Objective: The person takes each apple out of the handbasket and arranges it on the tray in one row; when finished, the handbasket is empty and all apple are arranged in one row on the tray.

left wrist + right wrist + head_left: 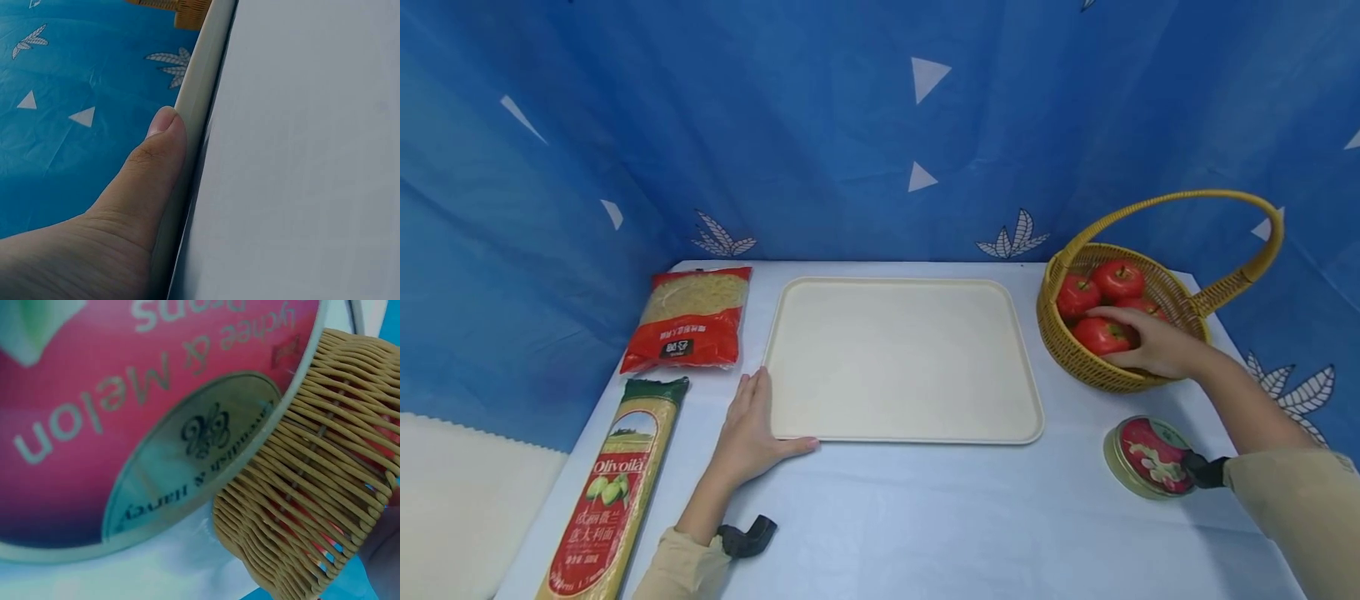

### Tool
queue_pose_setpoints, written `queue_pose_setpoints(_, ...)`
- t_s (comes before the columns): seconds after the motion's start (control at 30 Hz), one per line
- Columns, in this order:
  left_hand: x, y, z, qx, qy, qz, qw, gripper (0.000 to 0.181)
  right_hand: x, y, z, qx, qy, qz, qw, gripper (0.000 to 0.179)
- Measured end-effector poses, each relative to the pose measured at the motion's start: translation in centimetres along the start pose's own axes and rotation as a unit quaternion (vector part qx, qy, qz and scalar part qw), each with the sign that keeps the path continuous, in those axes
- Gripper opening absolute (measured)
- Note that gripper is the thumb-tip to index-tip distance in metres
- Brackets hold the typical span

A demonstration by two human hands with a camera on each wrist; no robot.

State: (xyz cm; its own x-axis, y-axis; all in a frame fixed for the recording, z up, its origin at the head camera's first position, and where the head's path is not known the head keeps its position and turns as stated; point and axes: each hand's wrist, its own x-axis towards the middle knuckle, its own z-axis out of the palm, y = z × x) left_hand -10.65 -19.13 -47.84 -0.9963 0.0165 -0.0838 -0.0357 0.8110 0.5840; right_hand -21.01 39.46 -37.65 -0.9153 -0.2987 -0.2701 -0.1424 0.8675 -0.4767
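My left hand (751, 429) rests at the near left corner of a cream rectangular tray (901, 358). Its fingers lie straight along the left side, and the thumb presses the near rim, as the left wrist view also shows. Over on the right, my right hand (1157, 346) reaches into a wicker basket (1086, 367) and grips a red apple (1097, 335), thumb on the near side and fingers over the top. Several red apples sit in the basket, among them one at the back (1118, 279). In the right wrist view the basket's weave (306, 469) mostly hides the hand.
A round candy tin (1153, 458) stands below the right forearm and fills much of the right wrist view. Left of the tray lie a red pasta bag (688, 321) and a long spaghetti packet (613, 492). The basket's tall handle (1195, 196) arches up. A blue curtain (820, 133) hangs behind.
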Motion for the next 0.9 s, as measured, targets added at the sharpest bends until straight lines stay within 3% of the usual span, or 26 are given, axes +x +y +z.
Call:
queue_pose_setpoints(0.23, 0.1, 0.2, 0.1, 0.000, -0.002, -0.001, 1.0000, 0.144, -0.8, 0.3, -0.6, 0.020, 0.047, -0.026, 0.9984, 0.083)
queue_pose_setpoints(0.53, 0.2, 0.0, 0.2, 0.003, 0.001, -0.002, 1.0000, 0.144, -2.3, -0.2, -1.7, 0.046, 0.070, 0.004, 0.9965, 0.090)
queue_pose_setpoints(0.9, 0.2, -0.2, 0.1, -0.001, 0.003, -0.001, 1.0000, 0.143, -3.6, -3.4, -2.8, 0.064, 0.120, -0.058, 0.9891, 0.086)
